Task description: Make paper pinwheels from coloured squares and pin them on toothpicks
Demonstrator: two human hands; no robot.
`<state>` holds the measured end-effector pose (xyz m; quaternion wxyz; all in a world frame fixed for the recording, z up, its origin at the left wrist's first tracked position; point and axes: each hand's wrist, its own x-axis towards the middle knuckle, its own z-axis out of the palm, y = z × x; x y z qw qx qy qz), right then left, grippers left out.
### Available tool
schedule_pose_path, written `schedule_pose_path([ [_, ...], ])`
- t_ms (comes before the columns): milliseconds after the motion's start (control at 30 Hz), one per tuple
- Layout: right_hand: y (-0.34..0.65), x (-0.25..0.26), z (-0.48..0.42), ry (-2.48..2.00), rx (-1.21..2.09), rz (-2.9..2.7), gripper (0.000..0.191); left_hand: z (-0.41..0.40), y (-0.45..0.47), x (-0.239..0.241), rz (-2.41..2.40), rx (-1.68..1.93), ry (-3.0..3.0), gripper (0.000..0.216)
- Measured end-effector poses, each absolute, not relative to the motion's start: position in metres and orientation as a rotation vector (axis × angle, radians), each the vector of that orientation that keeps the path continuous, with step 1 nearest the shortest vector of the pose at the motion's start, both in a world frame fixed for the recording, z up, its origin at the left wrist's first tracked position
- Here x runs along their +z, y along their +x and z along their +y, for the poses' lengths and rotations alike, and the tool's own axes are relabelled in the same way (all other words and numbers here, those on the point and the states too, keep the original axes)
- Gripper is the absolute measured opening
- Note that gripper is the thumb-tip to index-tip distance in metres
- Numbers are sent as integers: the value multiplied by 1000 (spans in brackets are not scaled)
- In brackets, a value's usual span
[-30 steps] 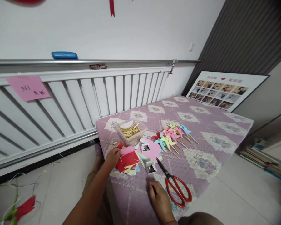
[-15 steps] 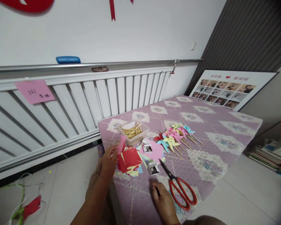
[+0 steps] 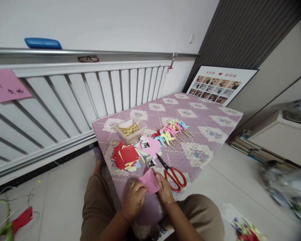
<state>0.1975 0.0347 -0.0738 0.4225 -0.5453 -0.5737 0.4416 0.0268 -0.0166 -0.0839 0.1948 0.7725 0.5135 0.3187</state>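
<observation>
White radiator slats (image 3: 126,88) ran beneath a silver metal pipe (image 3: 130,53) across the upper left of the frame, with a blue oblong case (image 3: 43,43) on the pipe and a pink handwritten paper note (image 3: 8,86) at the far left. Below stood a table draped in a purple cloth with pale floral diamonds (image 3: 203,122), reaching from the lower centre toward the right, where a white board of printed photographs (image 3: 218,85) leaned against a wall. At the lower centre, a seated person in brown trousers (image 3: 200,214) held a pink square paper sheet (image 3: 149,182) above the near end of the table. The left hand (image 3: 135,198) pinched its left corner between thumb and fingers, while the right hand (image 3: 164,188) gripped its right edge, the paper bowing slightly between them. Just right of the right hand lay a pair of red-handled scissors (image 3: 167,167), dark blades together and pointing to the upper left. Left of centre, a fanned pile of red and yellow paper squares (image 3: 126,156) sat near a clear plastic box (image 3: 135,138) of slender wooden sticks (image 3: 129,128). Two small white boxes (image 3: 151,162) stood between the pile and the scissors; beyond them, at centre, lay a cluster of multicoloured paper pinwheels (image 3: 169,134) on sticks.
</observation>
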Motion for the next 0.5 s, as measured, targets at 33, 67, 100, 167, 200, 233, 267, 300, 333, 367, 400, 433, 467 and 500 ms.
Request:
schedule_pose_path([
  [33,200,-70,36,-1383,1147,-1407,51,-19,26,-87,1430,879,2173,31],
  [67,202,-68,38,-1397,1181,-1391,52,-20,25,-89,1421,868,2180,33],
  [100,204,-66,40,-1408,1209,-1380,51,-21,24,-90,1414,856,2185,34],
  [167,208,-66,42,-1420,1283,-1356,49,-21,24,-89,1418,833,2186,35],
  [200,208,-67,42,-1420,1336,-1340,47,-22,24,-87,1420,823,2185,34],
  [233,208,-68,41,-1415,1392,-1321,44,-22,24,-86,1419,815,2187,32],
  [267,208,-70,40,-1405,1446,-1298,41,-22,24,-85,1415,810,2191,30],
  [300,207,-72,38,-1391,1495,-1271,39,-22,25,-84,1411,810,2193,29],
  [333,206,-74,35,-1375,1535,-1239,37,-23,25,-84,1402,817,2192,29],
  [367,205,-76,32,-1361,1565,-1203,36,-24,25,-85,1393,831,2184,29],
  [400,204,-78,29,-1348,1587,-1165,35,-24,25,-87,1387,853,2165,31],
  [433,204,-80,26,-1337,1603,-1123,34,-25,24,-89,1392,886,2127,34],
  [467,204,-81,24,-1328,1616,-1081,32,-25,23,-91,1418,929,2062,37],
  [500,204,-82,22,-1318,1627,-1040,31,-24,22,-94,1464,976,1968,41],
])
